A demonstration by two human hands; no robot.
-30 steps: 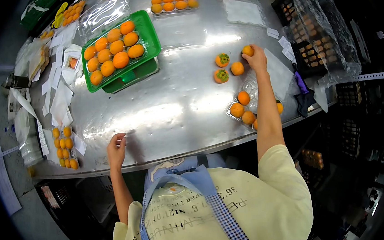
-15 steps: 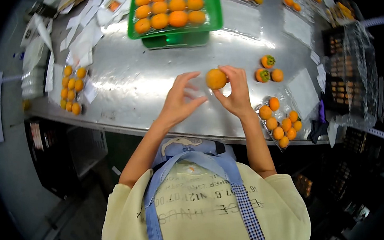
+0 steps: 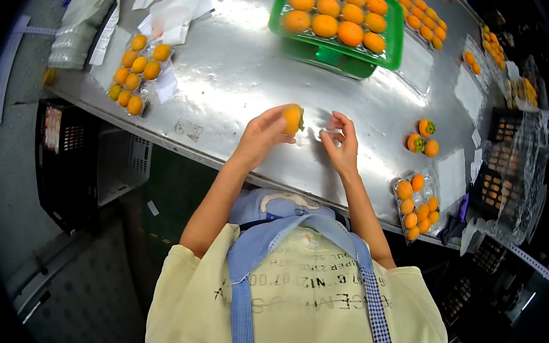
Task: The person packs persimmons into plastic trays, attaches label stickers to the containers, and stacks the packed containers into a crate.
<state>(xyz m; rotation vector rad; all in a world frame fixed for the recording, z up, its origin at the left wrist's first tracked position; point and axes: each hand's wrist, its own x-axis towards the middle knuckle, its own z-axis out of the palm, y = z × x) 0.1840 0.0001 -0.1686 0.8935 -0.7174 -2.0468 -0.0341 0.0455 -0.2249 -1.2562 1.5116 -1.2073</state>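
My left hand (image 3: 262,137) is closed around an orange persimmon (image 3: 293,119), held above the metal table with its green calyx turned toward the right. Just to the right of the fruit, my right hand (image 3: 342,143) is raised with its fingers curled and apart, holding nothing. Beyond both hands, a green tray (image 3: 397,48) carries a clear pack of persimmons on top of a green scale (image 3: 327,59). Loose on the table to the right lie three persimmons (image 3: 415,143), two showing green calyxes.
A clear tray of persimmons (image 3: 407,206) sits at the near right edge, another (image 3: 138,64) at the left. Further packs (image 3: 423,18) line the far right. Papers (image 3: 176,13) lie at the back left. Black crates (image 3: 61,164) stand below the left edge.
The persimmon has passed from my right hand to my left and turned, so its calyx shows. My right hand has come away from it. The view has rotated.
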